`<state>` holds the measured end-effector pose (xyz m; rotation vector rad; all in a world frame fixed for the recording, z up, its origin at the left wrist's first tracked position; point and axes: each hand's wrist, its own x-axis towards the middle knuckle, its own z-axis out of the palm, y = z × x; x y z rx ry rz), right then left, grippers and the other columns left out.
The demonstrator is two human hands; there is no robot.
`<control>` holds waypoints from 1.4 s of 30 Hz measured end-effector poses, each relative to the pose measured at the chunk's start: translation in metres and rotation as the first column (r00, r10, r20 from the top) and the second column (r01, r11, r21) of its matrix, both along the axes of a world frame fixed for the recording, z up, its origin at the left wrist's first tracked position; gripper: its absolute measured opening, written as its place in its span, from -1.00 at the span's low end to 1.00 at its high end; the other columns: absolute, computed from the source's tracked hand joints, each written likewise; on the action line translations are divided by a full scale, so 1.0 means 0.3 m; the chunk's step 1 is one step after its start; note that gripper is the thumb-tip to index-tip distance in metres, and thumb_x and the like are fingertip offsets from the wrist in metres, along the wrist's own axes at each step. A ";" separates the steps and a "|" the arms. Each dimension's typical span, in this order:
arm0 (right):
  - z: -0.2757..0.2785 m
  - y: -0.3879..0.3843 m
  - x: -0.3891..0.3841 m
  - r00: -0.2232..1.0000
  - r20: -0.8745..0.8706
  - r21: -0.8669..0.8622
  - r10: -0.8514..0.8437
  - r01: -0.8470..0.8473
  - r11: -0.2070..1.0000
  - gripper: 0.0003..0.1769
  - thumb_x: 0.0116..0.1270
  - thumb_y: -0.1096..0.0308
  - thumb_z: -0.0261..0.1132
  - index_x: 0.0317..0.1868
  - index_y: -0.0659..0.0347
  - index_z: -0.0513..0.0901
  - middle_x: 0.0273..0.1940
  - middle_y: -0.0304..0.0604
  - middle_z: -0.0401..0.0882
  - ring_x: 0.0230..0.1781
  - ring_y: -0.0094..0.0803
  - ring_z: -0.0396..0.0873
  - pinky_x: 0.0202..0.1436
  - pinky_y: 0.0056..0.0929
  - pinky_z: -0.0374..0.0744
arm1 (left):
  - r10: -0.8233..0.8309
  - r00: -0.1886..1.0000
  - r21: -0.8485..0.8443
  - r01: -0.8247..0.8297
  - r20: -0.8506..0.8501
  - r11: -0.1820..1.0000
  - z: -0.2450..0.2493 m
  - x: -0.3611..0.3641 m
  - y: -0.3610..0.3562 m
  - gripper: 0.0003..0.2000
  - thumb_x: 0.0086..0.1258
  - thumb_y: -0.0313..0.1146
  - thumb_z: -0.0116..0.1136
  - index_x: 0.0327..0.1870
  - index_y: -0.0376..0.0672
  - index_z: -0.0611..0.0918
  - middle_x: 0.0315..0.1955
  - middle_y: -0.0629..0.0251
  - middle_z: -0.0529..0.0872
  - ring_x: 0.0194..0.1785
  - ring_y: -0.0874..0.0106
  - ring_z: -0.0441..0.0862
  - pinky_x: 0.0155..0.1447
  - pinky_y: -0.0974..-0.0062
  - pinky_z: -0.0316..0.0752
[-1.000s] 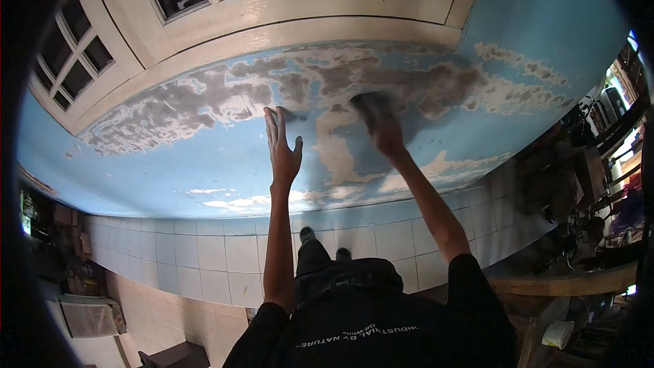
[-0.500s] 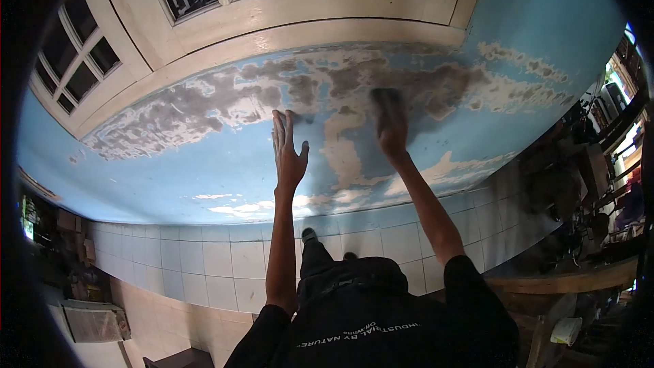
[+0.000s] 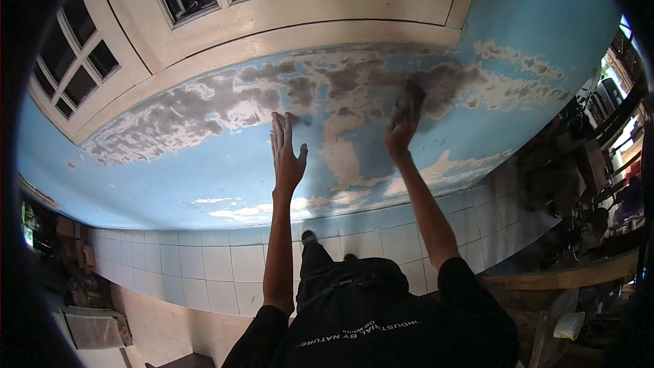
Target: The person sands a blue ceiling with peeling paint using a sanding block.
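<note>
Under the cream window frame (image 3: pixel 293 35): my blue wall (image 3: pixel 170 184) curves across the view, its paint missing in white and grey patches from about 10 round to 2 o'clock.
Right hand (image 3: pixel 405 124): toward 2 o'clock, grasping a dark pad (image 3: pixel 413 93), fingers curled over it.
Dark pad: just beyond my knuckles toward 12 o'clock, over the broad grey patch (image 3: pixel 449 82); it seems to lie against the wall, though blur hides the contact.
Slide along the wall: within the last second, hand and pad have moved toward 3 o'clock, away from the top of the pale streak (image 3: pixel 340 153).
Grey patch under the pad: I judge this a sideways rubbing pass, so the work now falls here rather than by the streak.
Patch edges: I see no clear change in them, so one pass probably removes little.
Left hand (image 3: pixel 286 153): toward 10 o'clock, fingers straight, grasping nothing; it has stayed at the same spot, probably bracing me. Whether the palm presses, I cannot tell.
</note>
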<state>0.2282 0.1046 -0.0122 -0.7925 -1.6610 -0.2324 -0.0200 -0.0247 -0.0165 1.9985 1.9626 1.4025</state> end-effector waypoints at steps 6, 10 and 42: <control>-0.073 -0.051 -0.093 0.946 0.323 -0.044 0.030 -0.017 0.999 -0.48 0.48 0.41 0.06 0.42 0.25 0.33 0.46 0.00 0.25 0.40 0.04 0.30 0.47 0.07 0.19 | -0.003 1.000 0.017 0.003 -0.005 1.000 -0.013 0.004 0.009 -0.08 0.26 -0.57 0.24 0.59 0.10 -0.03 0.58 0.09 -0.20 0.61 0.08 -0.22 0.57 -0.03 -0.11; -0.007 -0.011 0.007 0.951 0.298 0.034 0.078 -0.093 0.995 -0.50 0.50 0.40 0.01 0.42 0.29 0.33 0.42 0.02 0.31 0.41 0.03 0.28 0.50 0.05 0.14 | -0.022 1.000 0.028 0.022 -0.016 0.999 -0.012 -0.008 0.006 -0.08 0.26 -0.59 0.23 0.59 0.11 -0.03 0.58 0.10 -0.21 0.61 0.08 -0.22 0.56 -0.05 -0.09; -0.080 -0.066 -0.143 0.990 -0.101 -0.084 -0.103 0.094 0.992 -0.45 0.48 0.36 0.05 0.44 0.27 0.30 0.47 0.03 0.21 0.50 0.14 0.10 0.51 0.13 0.09 | -0.026 0.999 0.021 0.027 -0.043 0.999 -0.017 -0.011 0.007 -0.07 0.25 -0.58 0.25 0.59 0.09 -0.04 0.58 0.08 -0.22 0.61 0.08 -0.22 0.56 -0.05 -0.10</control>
